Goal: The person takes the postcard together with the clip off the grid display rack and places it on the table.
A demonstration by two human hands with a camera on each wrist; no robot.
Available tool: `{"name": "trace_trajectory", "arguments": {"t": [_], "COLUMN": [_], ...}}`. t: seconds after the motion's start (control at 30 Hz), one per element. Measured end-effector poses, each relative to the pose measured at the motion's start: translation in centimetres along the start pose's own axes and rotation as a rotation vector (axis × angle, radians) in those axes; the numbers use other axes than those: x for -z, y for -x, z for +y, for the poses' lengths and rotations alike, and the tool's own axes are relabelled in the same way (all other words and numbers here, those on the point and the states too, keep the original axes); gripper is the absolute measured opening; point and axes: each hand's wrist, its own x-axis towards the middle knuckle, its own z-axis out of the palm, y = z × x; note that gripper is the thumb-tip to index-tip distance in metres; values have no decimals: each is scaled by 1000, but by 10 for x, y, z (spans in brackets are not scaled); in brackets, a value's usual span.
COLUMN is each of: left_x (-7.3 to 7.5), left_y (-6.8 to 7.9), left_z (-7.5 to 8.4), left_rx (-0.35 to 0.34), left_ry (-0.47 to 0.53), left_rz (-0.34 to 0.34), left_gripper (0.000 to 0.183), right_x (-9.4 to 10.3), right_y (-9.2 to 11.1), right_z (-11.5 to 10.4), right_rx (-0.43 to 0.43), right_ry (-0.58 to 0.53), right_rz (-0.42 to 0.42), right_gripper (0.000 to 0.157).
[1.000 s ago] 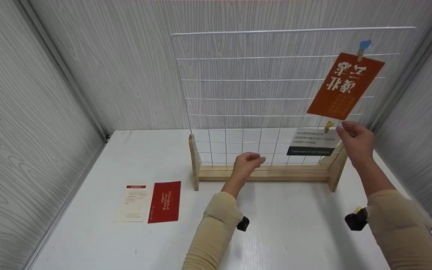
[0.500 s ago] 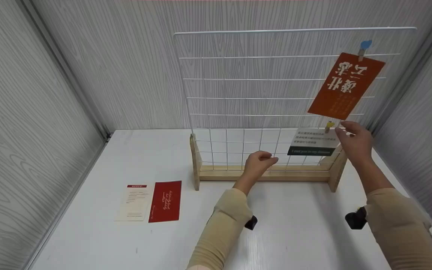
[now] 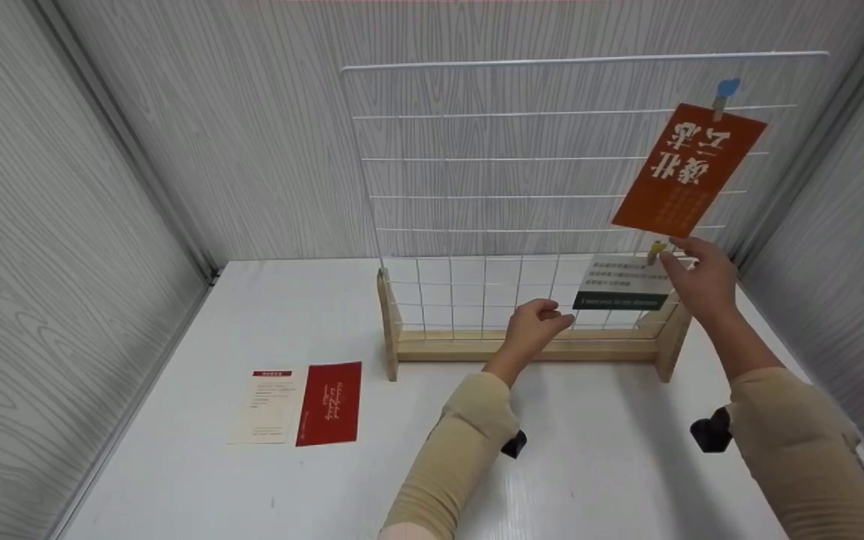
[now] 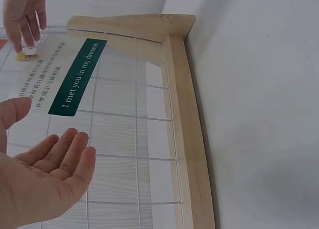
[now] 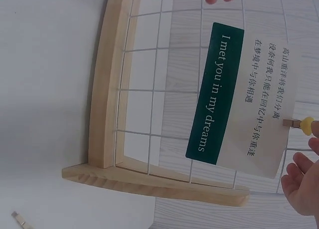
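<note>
While L hand is hovering loose-fingered, nothing held, nr card hanging on grid, R hand is sitting half-curled at yellow clip, can't tell if pinching, so steadying card's edge is prob. wise.

Four cards, three clips, two hands — one wire rack.

grey wood-grain walls | dark corner trim | glossy white table
</note>
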Motion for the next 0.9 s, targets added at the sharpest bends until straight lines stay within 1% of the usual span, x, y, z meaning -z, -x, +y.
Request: {"name": "trace_trajectory", "arguments": {"t": [0.17, 0.27, 0.37, 0.5, 0.6, 0.77, 0.9], "left_x": [-3, -4, -7, -11, -14, -17, -18], "left_y": [0, -1, -3, -3, -4, -5, -6], "left_z": [3, 5, 7, 8, 9, 10, 10], "left_rx": [-15, -22, -7, 10, 6, 2, 3], "left_ry": [-7, 1, 4, 10, 16, 36, 44], "left_rz": [-16, -21, -27, -47, -47, -31, -27], "left_gripper": [38, 38, 40, 43, 43, 42, 42], "right_x": [1, 1, 1, 0, -2, -4, -6], "right_y": [-1, -2, -3, -4, -5, -6, -8], "right_z": [0, 0, 1, 4, 5, 2, 0], "right_rx": [16, -4, -17, 32, 74, 90, 79], "right_ry": [7, 30, 59, 109, 135, 166, 170], "right_rz": [-35, -52, -69, -73, -70, -65, -54], "right_gripper": [44, 46, 47, 44, 39, 37, 36]}}
